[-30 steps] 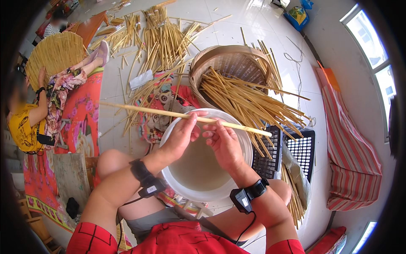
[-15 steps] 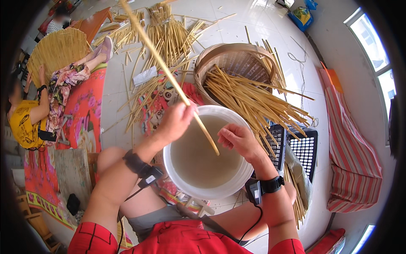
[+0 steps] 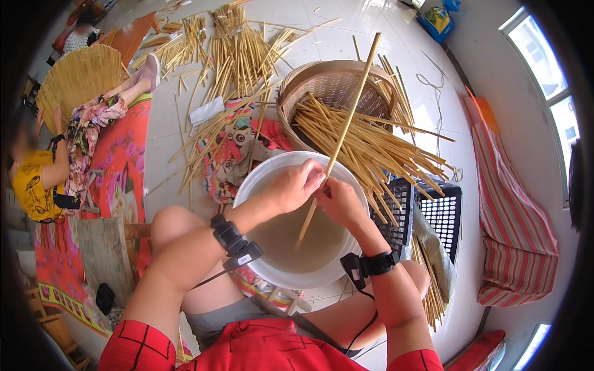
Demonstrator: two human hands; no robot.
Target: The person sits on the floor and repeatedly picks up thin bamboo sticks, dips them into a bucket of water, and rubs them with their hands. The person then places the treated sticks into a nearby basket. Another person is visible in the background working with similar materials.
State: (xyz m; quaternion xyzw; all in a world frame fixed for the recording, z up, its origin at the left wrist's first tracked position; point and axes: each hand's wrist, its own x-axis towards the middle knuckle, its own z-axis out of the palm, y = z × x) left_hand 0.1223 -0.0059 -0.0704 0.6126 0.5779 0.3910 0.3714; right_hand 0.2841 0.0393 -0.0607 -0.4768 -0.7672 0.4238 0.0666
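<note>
A long tan stalk [image 3: 348, 117], reed-like, slants over a white bucket [image 3: 242, 196] between my knees. Cloudy, brownish water [image 3: 272, 238] fills the bucket. My left hand [image 3: 299, 184] pinches the stalk near its middle, above the water. Just to the right, my right hand [image 3: 340, 200] has its fingers curled closed around the same stalk, touching the left fingertips. The stalk's lower end points down at the water; whether it dips in is hard to tell. Its upper end reaches across the wicker basket.
Beyond the bucket, a handled wicker basket [image 3: 286, 114] holds many similar stalks [image 3: 396, 157]. Black plastic crates [image 3: 442, 213] stand right of the bucket. Tied stalk bundles [image 3: 241, 59] lie on the tiled floor. A co-worker in yellow [image 3: 40, 185] sits at left holding a woven stalk panel [image 3: 74, 77].
The stalk has swung from leaning up-left to leaning up-right. My left hand has moved right with it, and my right hand has closed on it.
</note>
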